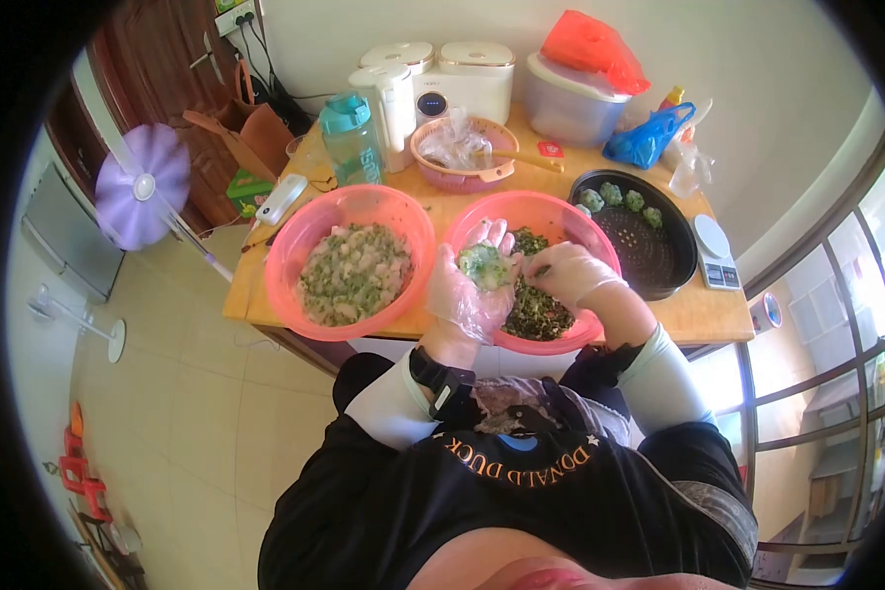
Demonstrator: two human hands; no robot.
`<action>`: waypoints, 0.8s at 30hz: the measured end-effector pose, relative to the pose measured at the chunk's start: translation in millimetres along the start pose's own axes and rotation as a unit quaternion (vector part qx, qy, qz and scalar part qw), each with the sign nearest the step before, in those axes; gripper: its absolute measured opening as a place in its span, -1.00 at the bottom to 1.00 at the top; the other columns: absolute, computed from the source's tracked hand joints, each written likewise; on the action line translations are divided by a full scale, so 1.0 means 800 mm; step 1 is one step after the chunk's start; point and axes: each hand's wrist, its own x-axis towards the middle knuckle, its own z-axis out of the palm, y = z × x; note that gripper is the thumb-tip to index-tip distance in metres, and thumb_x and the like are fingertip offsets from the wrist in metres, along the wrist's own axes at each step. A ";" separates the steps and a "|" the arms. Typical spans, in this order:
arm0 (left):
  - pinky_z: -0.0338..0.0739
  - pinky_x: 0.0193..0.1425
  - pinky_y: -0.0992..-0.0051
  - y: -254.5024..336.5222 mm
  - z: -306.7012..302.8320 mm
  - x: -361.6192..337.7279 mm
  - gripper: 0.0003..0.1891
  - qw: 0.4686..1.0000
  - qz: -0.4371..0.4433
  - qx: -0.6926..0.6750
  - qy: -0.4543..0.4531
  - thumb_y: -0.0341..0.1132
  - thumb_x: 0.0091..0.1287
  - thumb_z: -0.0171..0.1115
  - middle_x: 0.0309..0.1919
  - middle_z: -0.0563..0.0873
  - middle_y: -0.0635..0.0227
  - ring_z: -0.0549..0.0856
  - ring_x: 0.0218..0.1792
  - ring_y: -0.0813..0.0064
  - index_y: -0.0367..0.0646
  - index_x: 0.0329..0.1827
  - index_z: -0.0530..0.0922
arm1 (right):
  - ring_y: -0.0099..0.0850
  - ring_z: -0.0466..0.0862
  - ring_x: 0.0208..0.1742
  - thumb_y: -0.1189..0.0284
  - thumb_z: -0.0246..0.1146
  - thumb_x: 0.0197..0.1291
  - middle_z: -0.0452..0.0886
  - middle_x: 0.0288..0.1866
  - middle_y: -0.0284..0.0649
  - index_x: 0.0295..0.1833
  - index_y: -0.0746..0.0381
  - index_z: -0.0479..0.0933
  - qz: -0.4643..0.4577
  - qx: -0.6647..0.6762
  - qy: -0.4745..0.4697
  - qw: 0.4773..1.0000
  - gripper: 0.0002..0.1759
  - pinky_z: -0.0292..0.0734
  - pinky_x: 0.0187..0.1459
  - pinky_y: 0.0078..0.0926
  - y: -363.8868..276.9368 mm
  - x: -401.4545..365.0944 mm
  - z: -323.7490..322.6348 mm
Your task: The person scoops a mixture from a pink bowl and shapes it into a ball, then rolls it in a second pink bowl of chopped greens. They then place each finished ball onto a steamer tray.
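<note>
My left hand (470, 295), in a clear plastic glove, is turned palm up with a flattened piece of green-and-white dough (485, 266) resting in it. Beside it my right hand (572, 275), also gloved, has its fingers pinched together near the dough; what they hold is too small to make out. Both hands are over a pink bowl (586, 218) of dark chopped filling (538, 317). To the left, another pink bowl (287, 228) holds a lumpy green-and-white dough mixture (356, 273).
At right, a round black pan (649, 258) with holes holds several green balls (611, 194), next to a kitchen scale (715, 251). Behind stand a teal bottle (350, 143), a basket (501, 173), a white appliance (474, 84) and a lidded tub (565, 103). A purple fan (145, 187) stands left.
</note>
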 end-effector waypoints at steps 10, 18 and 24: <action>0.61 0.28 0.21 -0.016 -0.032 0.023 -0.59 0.995 0.023 0.070 -0.072 -0.12 0.62 -0.11 0.12 0.71 0.17 0.70 0.15 0.23 -0.23 0.24 0.54 | -0.02 0.70 0.15 0.40 0.26 0.26 0.71 0.09 0.05 0.16 0.15 0.70 -0.103 -0.020 0.011 0.994 -0.64 0.61 0.17 -0.18 -0.092 -0.002 -0.039; 0.67 0.17 0.25 -0.014 0.000 0.008 -0.66 0.998 0.015 0.026 -0.056 -0.26 0.58 -0.09 -0.02 0.75 0.17 0.75 0.02 0.28 -0.25 0.13 0.62 | 0.01 0.71 0.10 0.41 0.25 0.28 0.69 0.10 0.07 0.13 0.19 0.70 0.013 0.145 0.045 0.988 -0.67 0.62 0.14 -0.19 -0.107 -0.031 -0.060; 0.65 0.21 0.26 -0.013 0.000 0.013 -0.67 1.000 -0.009 0.007 -0.026 -0.25 0.58 -0.10 -0.01 0.76 0.23 0.75 0.04 0.26 -0.20 0.11 0.62 | -0.09 0.75 -0.09 0.49 0.26 0.24 0.74 -0.15 0.02 0.01 0.27 0.72 -0.193 -0.034 0.154 0.968 -0.74 0.61 0.01 -0.23 -0.073 -0.001 -0.004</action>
